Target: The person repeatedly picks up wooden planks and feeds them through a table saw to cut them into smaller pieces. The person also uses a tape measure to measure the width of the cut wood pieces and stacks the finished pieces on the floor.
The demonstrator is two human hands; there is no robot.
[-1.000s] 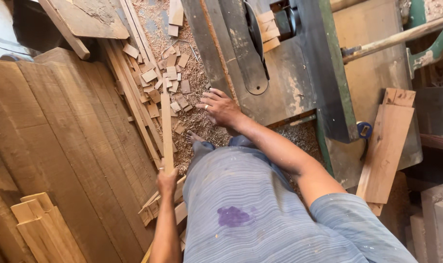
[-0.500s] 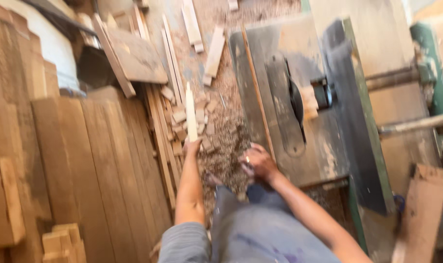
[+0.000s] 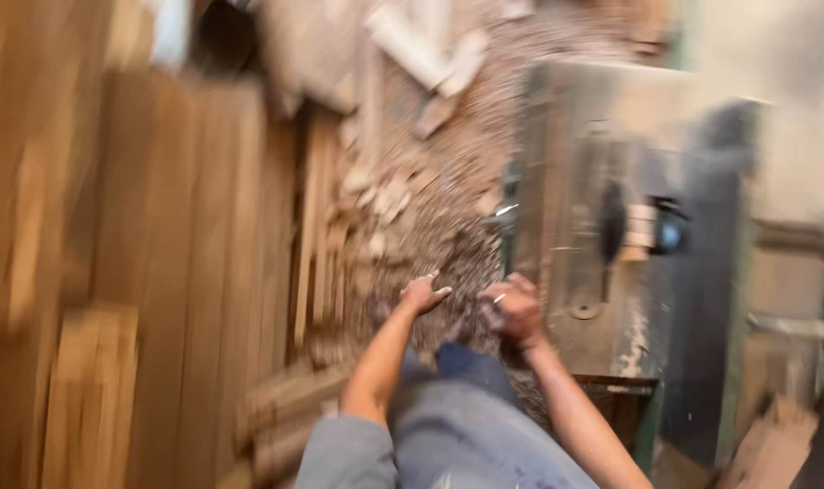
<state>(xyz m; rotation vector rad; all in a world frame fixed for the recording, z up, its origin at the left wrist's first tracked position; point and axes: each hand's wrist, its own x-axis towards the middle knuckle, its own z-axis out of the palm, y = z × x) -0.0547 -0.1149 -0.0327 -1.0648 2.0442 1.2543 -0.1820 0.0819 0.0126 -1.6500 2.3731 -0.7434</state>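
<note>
Near the middle of the blurry picture, the two hands sit close together over a heap of wood scraps (image 3: 403,195) and sawdust on the floor (image 3: 457,145). Left hand (image 3: 423,294) has a loose, half-open grip with the fingers spread a little, and nothing shows inside it. Right hand (image 3: 513,310) is curled more, right beside the near left corner of a grey metal saw machine (image 3: 611,263). I cannot tell if its grip holds something or only touches the machine, because the picture is smeared. A small shiny bit shows by its fingers, too blurred to tell what it is.

Both bare arms reach out from grey sleeves, and the person's legs in blue-grey trousers (image 3: 466,417) are just below the hands.

Left of the hands, thin wooden strips (image 3: 317,244) lie side by side, running from near to far. Further left are wide brown planks (image 3: 195,272), and short pale wood blocks (image 3: 91,398) sit at the near left. Far up, more pale wood offcuts (image 3: 421,50) lie on the sawdust. A wooden piece (image 3: 774,444) leans at the near right corner.
</note>
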